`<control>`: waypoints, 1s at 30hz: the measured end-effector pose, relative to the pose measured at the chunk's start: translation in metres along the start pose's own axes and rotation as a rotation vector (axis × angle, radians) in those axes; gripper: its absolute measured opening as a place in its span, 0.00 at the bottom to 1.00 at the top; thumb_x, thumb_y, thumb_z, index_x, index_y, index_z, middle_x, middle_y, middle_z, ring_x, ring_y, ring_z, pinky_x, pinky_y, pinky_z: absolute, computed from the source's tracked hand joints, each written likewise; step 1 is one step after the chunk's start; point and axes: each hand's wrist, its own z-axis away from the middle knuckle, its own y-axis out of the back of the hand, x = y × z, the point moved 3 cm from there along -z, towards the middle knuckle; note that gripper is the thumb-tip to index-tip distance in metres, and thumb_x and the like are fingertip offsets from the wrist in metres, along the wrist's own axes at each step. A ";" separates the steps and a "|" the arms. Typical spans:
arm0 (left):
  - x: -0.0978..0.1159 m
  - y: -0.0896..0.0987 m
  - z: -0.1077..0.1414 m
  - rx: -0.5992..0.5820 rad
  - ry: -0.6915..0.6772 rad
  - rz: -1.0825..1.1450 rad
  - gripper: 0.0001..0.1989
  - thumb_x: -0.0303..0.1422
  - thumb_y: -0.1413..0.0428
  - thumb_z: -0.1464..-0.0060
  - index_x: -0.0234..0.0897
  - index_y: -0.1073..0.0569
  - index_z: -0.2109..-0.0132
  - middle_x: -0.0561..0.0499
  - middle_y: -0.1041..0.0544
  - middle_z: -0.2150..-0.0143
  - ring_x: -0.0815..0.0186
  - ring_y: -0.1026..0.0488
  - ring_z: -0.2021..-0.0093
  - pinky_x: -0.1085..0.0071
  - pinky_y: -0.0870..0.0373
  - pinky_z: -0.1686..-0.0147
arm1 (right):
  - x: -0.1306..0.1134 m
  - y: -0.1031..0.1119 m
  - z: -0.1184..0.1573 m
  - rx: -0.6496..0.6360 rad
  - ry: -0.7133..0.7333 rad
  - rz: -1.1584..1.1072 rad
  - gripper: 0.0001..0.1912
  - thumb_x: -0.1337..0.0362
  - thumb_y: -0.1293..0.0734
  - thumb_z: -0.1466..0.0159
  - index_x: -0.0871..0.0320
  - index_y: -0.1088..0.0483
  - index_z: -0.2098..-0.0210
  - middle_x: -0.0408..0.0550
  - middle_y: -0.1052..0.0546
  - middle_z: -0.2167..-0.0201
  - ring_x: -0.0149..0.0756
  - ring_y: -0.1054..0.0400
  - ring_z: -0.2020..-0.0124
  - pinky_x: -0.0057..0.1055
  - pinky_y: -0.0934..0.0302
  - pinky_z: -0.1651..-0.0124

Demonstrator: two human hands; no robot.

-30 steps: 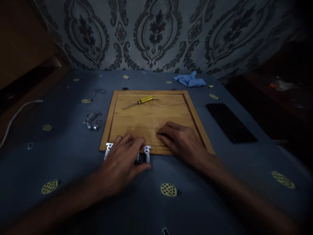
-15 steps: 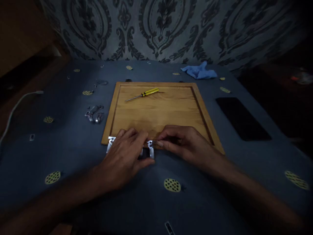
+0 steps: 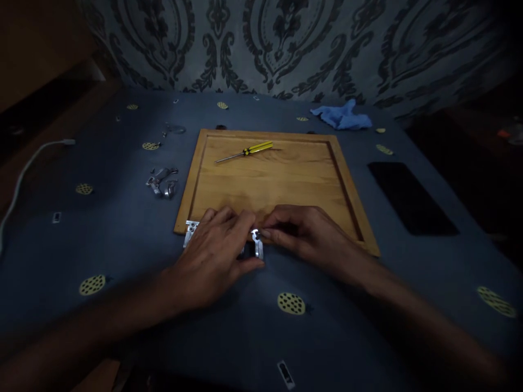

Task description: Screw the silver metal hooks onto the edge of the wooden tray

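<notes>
My left hand [image 3: 220, 245] lies over a silver metal bracket [image 3: 259, 245] at the near edge of a framed wooden board [image 3: 265, 185]. Its fingers curl over the bracket's top and the thumb bends round below, so the middle part is hidden. One bracket end shows left of the hand, the other beside its thumb. Close to that right end, my right hand [image 3: 306, 228] pinches thumb and forefinger together at the board's edge; whatever is between the fingertips is too small to make out. A yellow-and-black screwdriver [image 3: 245, 152] rests on the board's far half.
Loose metal parts [image 3: 163, 182] lie left of the board, with a small clear bag-like item [image 3: 175, 129] behind them. A blue cloth [image 3: 342, 115] is at the back right, a black phone-like slab [image 3: 412, 197] at right. A white cable [image 3: 24, 169] runs along the left.
The view has shifted slightly, so board and hands sit a little further right. My right fingertips have moved slightly closer to the bracket's right end; my left hand keeps its hold.
</notes>
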 end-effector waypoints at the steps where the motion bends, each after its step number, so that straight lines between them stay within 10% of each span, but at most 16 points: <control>1: 0.000 0.000 0.000 0.003 -0.001 0.000 0.23 0.34 0.30 0.46 0.42 0.37 0.52 0.55 0.26 0.60 0.59 0.31 0.57 0.66 0.39 0.59 | -0.001 0.000 -0.001 -0.006 0.007 0.017 0.11 0.57 0.32 0.36 0.57 0.22 0.68 0.45 0.20 0.71 0.34 0.28 0.71 0.29 0.39 0.67; 19: -0.002 -0.001 -0.002 -0.022 0.032 0.018 0.21 0.35 0.32 0.44 0.42 0.35 0.52 0.53 0.26 0.58 0.58 0.30 0.56 0.64 0.36 0.56 | -0.012 0.003 0.001 0.061 0.064 0.260 0.11 0.60 0.32 0.33 0.58 0.24 0.70 0.43 0.21 0.74 0.32 0.29 0.74 0.28 0.42 0.71; 30: -0.002 0.000 -0.002 -0.007 0.018 0.010 0.21 0.35 0.31 0.45 0.41 0.34 0.54 0.54 0.25 0.59 0.59 0.31 0.58 0.65 0.37 0.58 | -0.007 -0.022 0.055 0.347 0.573 0.623 0.10 0.71 0.35 0.29 0.59 0.26 0.50 0.53 0.17 0.53 0.41 0.23 0.52 0.40 0.26 0.51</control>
